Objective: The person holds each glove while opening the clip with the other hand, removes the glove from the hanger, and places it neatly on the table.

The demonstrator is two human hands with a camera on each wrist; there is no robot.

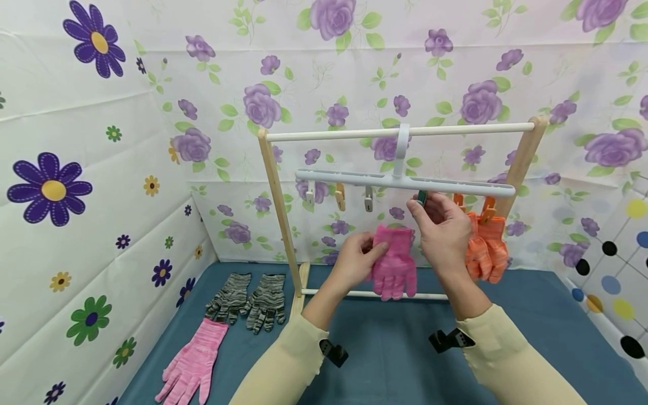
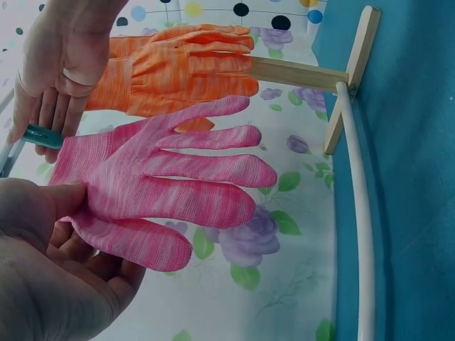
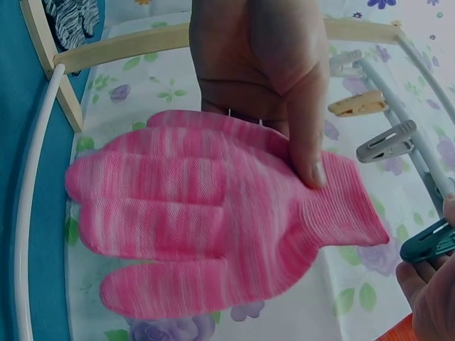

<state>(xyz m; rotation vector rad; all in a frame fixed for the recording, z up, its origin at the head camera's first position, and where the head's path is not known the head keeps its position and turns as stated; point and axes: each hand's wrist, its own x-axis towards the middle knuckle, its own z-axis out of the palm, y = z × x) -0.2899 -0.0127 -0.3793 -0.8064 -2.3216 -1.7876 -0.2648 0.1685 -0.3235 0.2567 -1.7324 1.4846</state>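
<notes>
My left hand (image 1: 351, 261) pinches a pink glove (image 1: 395, 265) near its cuff, thumb on the near side, with the glove's fingers hanging down. Just to its right and higher, my right hand (image 1: 445, 233) pinches a green clothespin (image 1: 422, 197) under the pale grey hanger (image 1: 349, 178). The right wrist view shows this green clothespin (image 3: 426, 243) beside the glove's cuff, apart from it. In the left wrist view the clothespin (image 2: 43, 136) lies close to the cuff's edge. Orange gloves (image 1: 491, 247) hang from orange clothespins (image 1: 488, 209) behind my right hand.
The hanger hooks over the top rod (image 1: 324, 135) of a wooden rack (image 1: 278, 208). White, tan and grey clothespins (image 1: 368, 198) dangle along its left half. On the blue tabletop (image 1: 374, 349) lie two grey-black striped gloves (image 1: 267, 301) and another pink glove (image 1: 194, 360), left of the rack.
</notes>
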